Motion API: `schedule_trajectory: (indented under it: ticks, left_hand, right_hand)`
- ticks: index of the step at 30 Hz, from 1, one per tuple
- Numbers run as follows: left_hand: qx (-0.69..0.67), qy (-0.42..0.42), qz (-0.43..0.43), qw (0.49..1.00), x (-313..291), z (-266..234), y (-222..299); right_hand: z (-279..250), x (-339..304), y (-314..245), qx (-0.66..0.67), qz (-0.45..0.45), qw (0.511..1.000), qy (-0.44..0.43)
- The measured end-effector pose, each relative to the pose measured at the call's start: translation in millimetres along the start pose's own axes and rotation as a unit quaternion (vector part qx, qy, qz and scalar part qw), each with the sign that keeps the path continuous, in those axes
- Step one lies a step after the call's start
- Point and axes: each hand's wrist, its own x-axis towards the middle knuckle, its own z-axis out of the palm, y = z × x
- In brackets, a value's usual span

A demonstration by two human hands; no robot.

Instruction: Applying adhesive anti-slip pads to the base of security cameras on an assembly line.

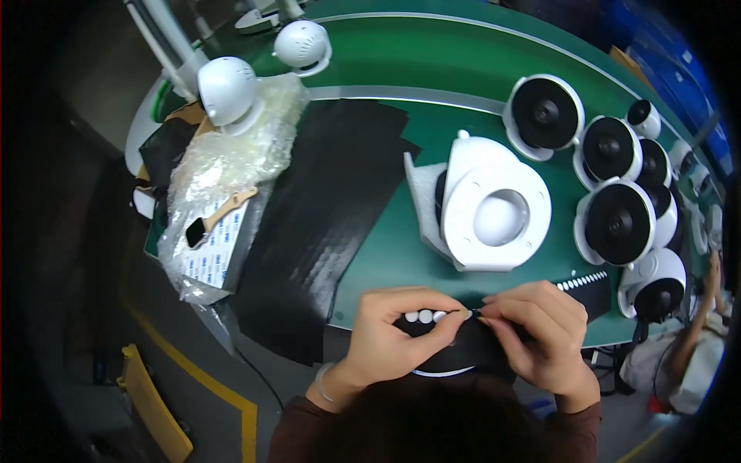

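A black sheet (588, 299) with a row of small white round pads (425, 316) along its far edge lies at the table's near edge, partly hidden by both hands. My left hand (409, 328) is closed, thumb and forefinger pinching a small whitish pad at that row. Close beside it, my right hand (544, 328) pinches too; what sits between its fingertips is too small to make out. Just beyond the hands a white round-bodied device (455, 245) lies tipped over, its ring-shaped base with a round recess facing up.
Several white devices with black round fronts (615, 222) crowd the right side. Black sheets (309, 208) cover the left of the green table (378, 266). Beside them, bubble wrap (231, 166) carries a wristwatch (197, 231) and a white device (228, 89). Another person's arm (698, 316) shows far right.
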Motion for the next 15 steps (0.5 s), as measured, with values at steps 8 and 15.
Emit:
schedule_trajectory:
  ticks: [8,15]
  left_hand:
    - [0.093,0.075,0.097,0.988,4,2,-15]
    - [0.102,0.039,0.097,0.989,1,16,-16]
  right_hand:
    - [-21,1,-19,0.052,0.071,0.994,0.064]
    - [14,23,-7,0.046,0.174,0.979,0.092]
